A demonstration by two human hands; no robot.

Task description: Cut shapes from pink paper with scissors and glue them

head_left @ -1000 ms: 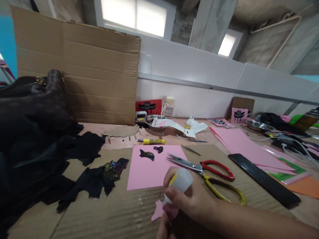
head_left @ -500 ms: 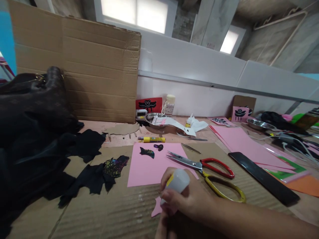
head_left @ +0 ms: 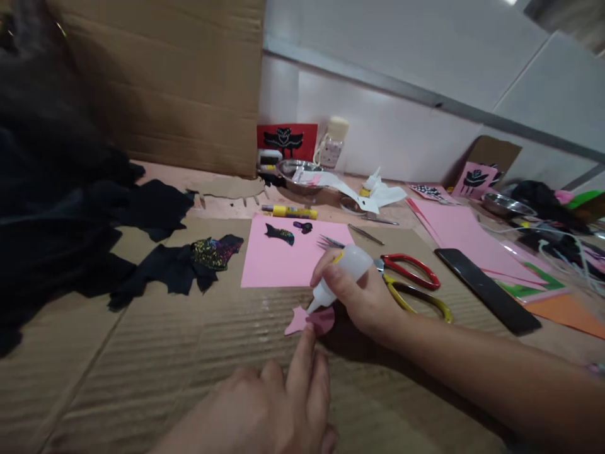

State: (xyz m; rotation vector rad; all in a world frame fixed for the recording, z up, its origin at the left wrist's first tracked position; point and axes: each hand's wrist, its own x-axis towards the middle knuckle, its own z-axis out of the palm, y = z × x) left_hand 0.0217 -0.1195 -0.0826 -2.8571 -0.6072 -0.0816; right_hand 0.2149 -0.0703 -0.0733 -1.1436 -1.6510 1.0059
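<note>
My right hand (head_left: 362, 293) is wrapped round a white squeeze glue bottle (head_left: 347, 271), tilted with its nozzle down. The nozzle tip touches or hovers just over a small pink cut-out piece (head_left: 297, 321), shaped like a fish tail at one end. From below, my left hand (head_left: 269, 403) reaches in with its index finger stretched out, its tip on the piece's lower edge. Behind them lies a pink sheet (head_left: 269, 271) bearing a black glittery cut-out (head_left: 280, 234) and a smaller dark piece (head_left: 303, 226). Red-and-yellow-handled scissors (head_left: 411, 271) are partly hidden by my right hand.
Corrugated cardboard (head_left: 189, 353) covers the work area. Black fabric scraps (head_left: 161, 268) spread on the left. A yellow glue stick (head_left: 293, 212), tweezers (head_left: 366, 234), a metal bowl (head_left: 300, 176), a black bar-shaped object (head_left: 486, 290) and pink sheets (head_left: 467, 239) lie beyond or right.
The view has tilted downward, so things sit higher in the picture. My left hand now shows fully, and the glue nozzle and pink piece are in plain sight.
</note>
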